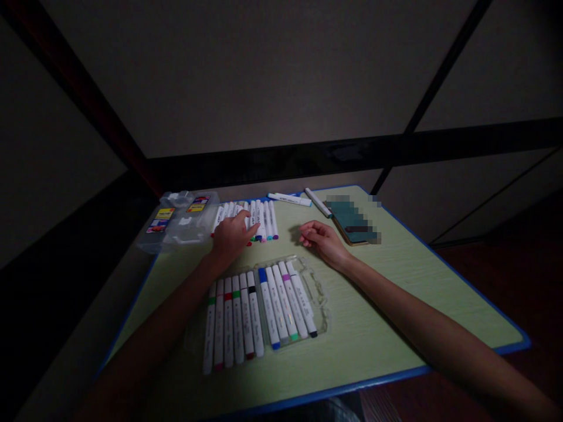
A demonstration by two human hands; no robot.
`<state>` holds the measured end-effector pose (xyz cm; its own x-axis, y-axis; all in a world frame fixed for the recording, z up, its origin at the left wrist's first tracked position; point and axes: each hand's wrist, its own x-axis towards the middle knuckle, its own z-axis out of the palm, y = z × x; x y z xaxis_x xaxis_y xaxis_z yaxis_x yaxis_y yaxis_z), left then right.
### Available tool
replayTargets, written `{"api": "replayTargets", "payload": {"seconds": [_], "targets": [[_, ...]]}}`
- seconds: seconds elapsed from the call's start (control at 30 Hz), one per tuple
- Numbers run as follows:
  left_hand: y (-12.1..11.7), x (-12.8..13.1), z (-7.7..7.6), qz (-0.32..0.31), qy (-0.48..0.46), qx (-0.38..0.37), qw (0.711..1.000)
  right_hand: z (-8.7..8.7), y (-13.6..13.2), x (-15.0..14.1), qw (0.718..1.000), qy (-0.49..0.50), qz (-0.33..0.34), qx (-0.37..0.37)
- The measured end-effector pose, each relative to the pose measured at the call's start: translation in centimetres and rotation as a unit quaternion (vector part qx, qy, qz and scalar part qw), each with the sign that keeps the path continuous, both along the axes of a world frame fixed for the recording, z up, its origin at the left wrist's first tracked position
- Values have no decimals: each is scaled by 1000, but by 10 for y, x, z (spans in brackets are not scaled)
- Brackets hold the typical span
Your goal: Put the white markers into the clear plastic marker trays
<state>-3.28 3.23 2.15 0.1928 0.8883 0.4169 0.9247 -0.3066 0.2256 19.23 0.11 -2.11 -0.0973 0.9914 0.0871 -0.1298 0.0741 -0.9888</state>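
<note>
Smooth plastic is seen on the marker pens (269, 308); clear, shiny plastic in the tray (319, 293) and the carrying case (183, 225). The tabletop (396, 275) is faintly wood-grained, edged with smooth plastic trim (321, 397) — a matt finish is shown by the wall panels (272, 82), gloss by the dark band (264, 170).

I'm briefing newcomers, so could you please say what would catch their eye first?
Probably the slim white markers in a clear plastic tray, near the front of the pale green table. Beyond, the left hand is over a row of white markers, with the loosely curled right hand to its right.
</note>
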Motion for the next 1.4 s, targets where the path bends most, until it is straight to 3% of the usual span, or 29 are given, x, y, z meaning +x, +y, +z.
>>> {"api": "replayTargets", "payload": {"seconds": [0.2,0.37,0.43,0.5,0.57,0.63,0.73,1.03,1.4], "targets": [[1,0,0,-5,18,11,1000,1,2,3,988,-139,-33,49],[1,0,1,3,34,21,999,16,2,23,936,-307,-123,117],[1,0,1,1,37,22,999,21,3,31,814,-528,-180,163],[1,0,2,1,42,20,999,23,4,38,701,-664,-201,168],[1,0,2,3,49,16,999,21,6,42,643,-719,-202,166],[1,0,2,4,55,13,998,16,8,45,620,-738,-199,175],[1,0,2,0,59,18,998,8,11,47,616,-746,-177,184],[1,0,1,-4,58,34,998,0,10,45,648,-729,-138,172],[-3,1,5,-4,60,33,998,12,3,45,650,-729,-135,166]]}}
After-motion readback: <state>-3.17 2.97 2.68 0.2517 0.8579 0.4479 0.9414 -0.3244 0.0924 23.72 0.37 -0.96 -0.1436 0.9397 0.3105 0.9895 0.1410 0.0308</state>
